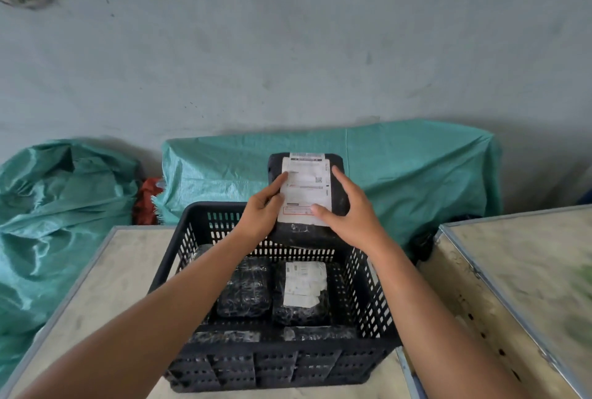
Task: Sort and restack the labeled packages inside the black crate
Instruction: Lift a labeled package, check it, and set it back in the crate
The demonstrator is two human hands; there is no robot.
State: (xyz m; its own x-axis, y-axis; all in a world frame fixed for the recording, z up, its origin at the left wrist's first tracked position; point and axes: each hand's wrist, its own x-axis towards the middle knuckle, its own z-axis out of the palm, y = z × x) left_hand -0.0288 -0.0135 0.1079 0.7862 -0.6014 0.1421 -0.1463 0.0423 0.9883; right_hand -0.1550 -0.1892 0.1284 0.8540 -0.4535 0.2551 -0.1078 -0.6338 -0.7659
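Black plastic wrap covers the held package, which carries a white shipping label on its upper face and stands tilted above the far rim of the black crate. The left hand grips its left edge, forefinger laid on the label; the right hand clasps the right edge with its thumb pressing the label's near corner. Inside the crate lie two more wrapped packages: one unlabeled package on the left, one labeled package right beside it. Further bundles near the front wall are too blurred to count.
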